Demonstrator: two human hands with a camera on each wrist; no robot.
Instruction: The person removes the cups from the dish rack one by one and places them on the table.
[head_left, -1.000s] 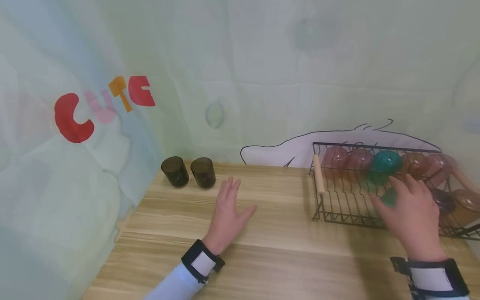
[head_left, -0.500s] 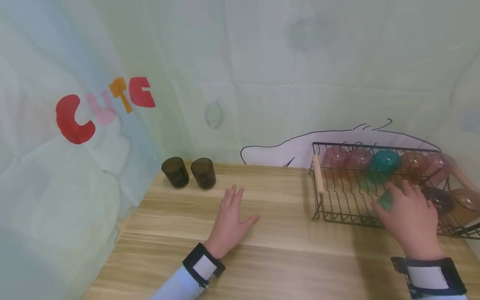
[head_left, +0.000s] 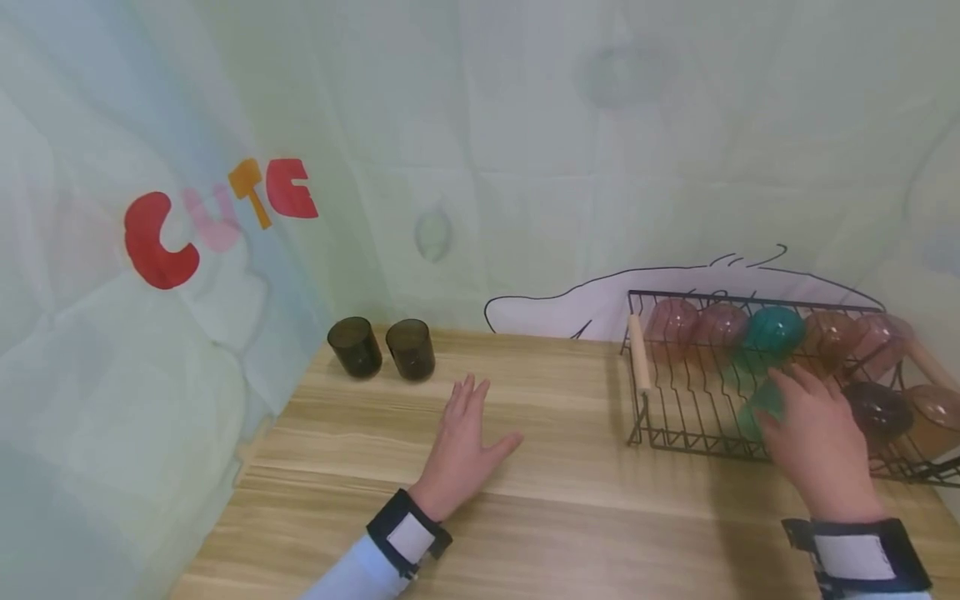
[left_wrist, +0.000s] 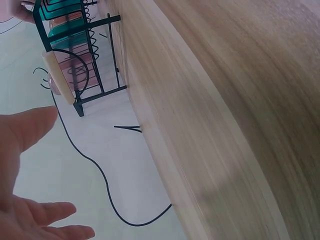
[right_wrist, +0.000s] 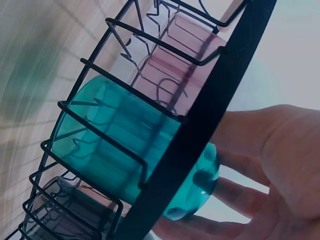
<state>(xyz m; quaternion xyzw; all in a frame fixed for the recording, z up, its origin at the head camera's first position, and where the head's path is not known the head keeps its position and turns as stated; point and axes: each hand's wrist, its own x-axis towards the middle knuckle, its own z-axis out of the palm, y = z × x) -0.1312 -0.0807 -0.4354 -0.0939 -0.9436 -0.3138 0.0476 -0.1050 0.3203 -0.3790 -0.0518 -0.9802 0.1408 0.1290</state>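
Observation:
My right hand (head_left: 817,446) grips a translucent teal cup (head_left: 759,408) by its rounded, upturned end. The cup sits among the wires in the front row of a black wire rack (head_left: 705,450), partly hidden by the hand in the head view. From the right wrist, fingers (right_wrist: 240,197) and thumb curl round the end of the teal cup (right_wrist: 115,135). My left hand (head_left: 459,454) hovers over the wooden table with fingers spread, holding nothing. Two dark, upright cups (head_left: 355,347) stand beyond it at the table's back left.
Several pink, amber and teal cups (head_left: 776,332) line the rack's back row, upside down. A dark cup (head_left: 879,412) and an amber cup (head_left: 933,421) stand to the right of the held one. Wooden handles (head_left: 640,354) flank the rack. A printed cloth (head_left: 525,208) hangs behind the table.
My right hand has shifted slightly left with the teal cup, which now sits lower in the rack's front row. My left hand has drawn a little back toward me, still spread.

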